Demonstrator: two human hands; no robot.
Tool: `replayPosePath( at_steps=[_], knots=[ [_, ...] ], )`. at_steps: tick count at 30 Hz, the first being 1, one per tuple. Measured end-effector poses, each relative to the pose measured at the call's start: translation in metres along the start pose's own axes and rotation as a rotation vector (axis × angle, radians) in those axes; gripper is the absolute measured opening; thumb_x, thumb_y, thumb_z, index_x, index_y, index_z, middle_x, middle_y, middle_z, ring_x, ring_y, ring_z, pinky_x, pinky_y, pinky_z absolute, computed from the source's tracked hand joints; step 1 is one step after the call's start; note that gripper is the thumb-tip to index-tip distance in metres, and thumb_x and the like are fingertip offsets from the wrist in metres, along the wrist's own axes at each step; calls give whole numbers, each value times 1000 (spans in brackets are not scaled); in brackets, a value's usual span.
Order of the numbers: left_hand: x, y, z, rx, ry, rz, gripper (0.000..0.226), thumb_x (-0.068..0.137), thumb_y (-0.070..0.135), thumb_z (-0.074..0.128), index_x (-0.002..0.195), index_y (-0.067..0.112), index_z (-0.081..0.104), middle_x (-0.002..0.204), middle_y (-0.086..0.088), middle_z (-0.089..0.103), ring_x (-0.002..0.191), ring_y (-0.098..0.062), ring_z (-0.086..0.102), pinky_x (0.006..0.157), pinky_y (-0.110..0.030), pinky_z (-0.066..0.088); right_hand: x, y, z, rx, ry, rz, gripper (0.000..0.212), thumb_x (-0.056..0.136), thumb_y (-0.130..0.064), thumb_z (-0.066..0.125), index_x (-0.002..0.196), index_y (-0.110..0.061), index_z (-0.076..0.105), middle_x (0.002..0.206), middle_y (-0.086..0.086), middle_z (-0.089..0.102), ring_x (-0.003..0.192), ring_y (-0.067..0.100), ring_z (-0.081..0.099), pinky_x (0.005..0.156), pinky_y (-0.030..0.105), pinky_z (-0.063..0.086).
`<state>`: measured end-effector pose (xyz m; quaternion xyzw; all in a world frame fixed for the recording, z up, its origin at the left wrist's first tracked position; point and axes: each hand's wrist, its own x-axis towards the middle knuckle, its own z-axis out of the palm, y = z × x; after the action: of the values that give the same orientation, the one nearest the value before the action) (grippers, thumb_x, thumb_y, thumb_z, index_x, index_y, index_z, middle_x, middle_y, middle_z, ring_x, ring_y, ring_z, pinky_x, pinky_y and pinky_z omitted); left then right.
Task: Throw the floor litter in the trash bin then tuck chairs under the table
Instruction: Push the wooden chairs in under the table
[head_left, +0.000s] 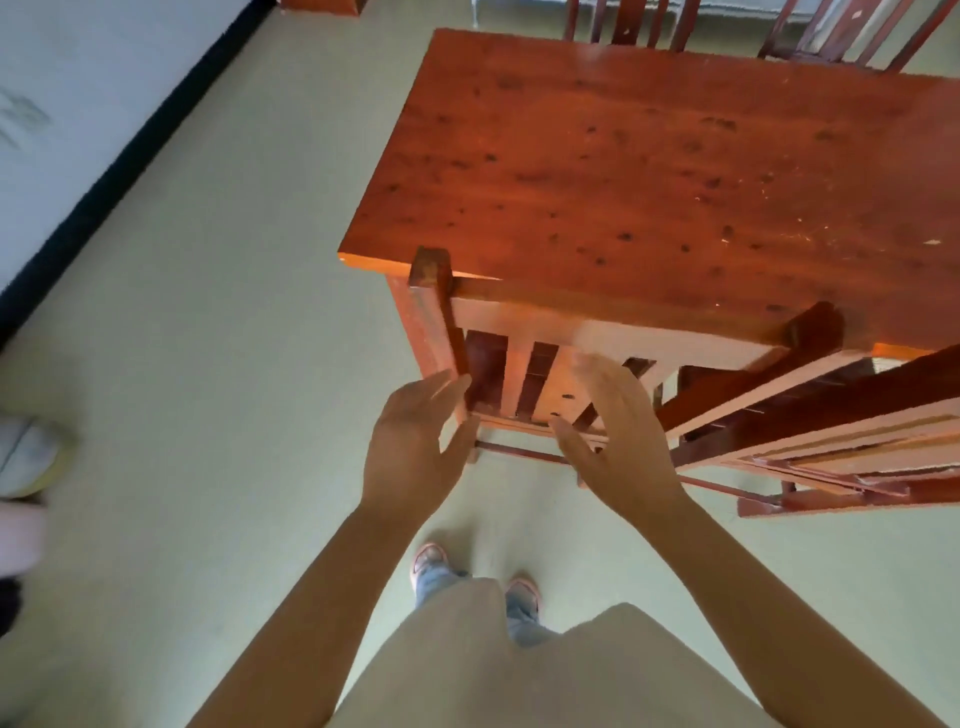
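— Any writing or labels?
— None readable. Pale smooth floor (218, 322) at left.
— Hands?
— Left hand (410, 447) spread open, fingertips at the near chair's (519, 358) left back post; right hand (618, 441) open too, blurred, gripping nothing.
— Chairs?
— Four counted, reddish slatted wood. Nearest one tucked against the near edge of the glossy, knotty wooden table (649, 171).
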<state>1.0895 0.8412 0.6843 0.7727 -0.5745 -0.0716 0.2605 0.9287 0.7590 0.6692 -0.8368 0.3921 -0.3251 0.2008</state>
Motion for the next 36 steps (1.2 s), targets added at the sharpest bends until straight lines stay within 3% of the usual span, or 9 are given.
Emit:
replayPosePath(
  at_steps=[4,7,10,13,16,19,25,32,36],
  knots=[
    [-48,-52,-4,28,-140,-168,38,75,34,52,101,11,67,100,-14,71,92,-36,65,75,-47,51,-4,-22,29,150,-312,49,39,83,-33,52,105,-1,61,99,16,68,98,6,51,76,0,32],
    [-76,-88,-2,-10,-178,-317,39,76,36,49,101,13,68,106,-12,69,98,-35,63,82,-42,46,-1,-36,59,195,-454,30,50,84,-42,46,100,3,62,95,12,67,98,13,47,88,-4,24],
    [-92,-118,-7,-127,-121,-565,45,77,33,52,117,13,58,125,-9,57,120,-27,48,95,-22,27,3,-50,92,196,-601,83,50,78,-39,48,101,2,64,100,13,67,97,7,53,88,7,30],
    [-96,-154,-19,-231,-96,-672,42,81,26,60,119,9,54,126,-9,57,118,-23,49,87,-5,20,13,-66,132,152,-698,98,49,77,-40,49,104,-2,64,105,14,67,100,23,58,88,31,42],
    [-88,-204,-38,-250,-95,-710,43,81,30,55,119,12,55,125,-7,57,117,-22,50,84,-3,19,37,-97,179,117,-778,116,45,80,-37,57,109,-4,61,114,13,62,106,26,55,91,30,34],
    [-73,-257,-62,-246,-141,-685,45,80,35,54,122,16,53,126,-2,56,119,-20,48,90,-9,21,63,-135,227,130,-802,153,51,77,-41,52,108,-2,61,113,16,62,101,30,57,88,31,37],
    [-13,-349,-102,-186,-177,-632,63,74,51,38,119,10,55,118,-12,62,113,-31,53,93,-30,30,114,-188,303,178,-754,251,35,81,-22,61,110,-2,59,115,9,56,105,16,44,86,9,21],
    [92,-434,-116,-195,-294,-556,56,78,46,42,120,12,54,123,-12,59,117,-29,50,95,-28,27,197,-167,362,116,-669,401,33,83,-10,65,114,-3,57,125,15,54,117,29,47,94,32,32],
    [174,-487,-127,-188,-292,-573,60,74,48,35,113,11,61,117,-13,63,110,-31,56,93,-32,30,288,-157,401,108,-632,413,32,85,-9,61,116,-5,55,126,12,53,118,27,45,86,19,23]
  ],
)
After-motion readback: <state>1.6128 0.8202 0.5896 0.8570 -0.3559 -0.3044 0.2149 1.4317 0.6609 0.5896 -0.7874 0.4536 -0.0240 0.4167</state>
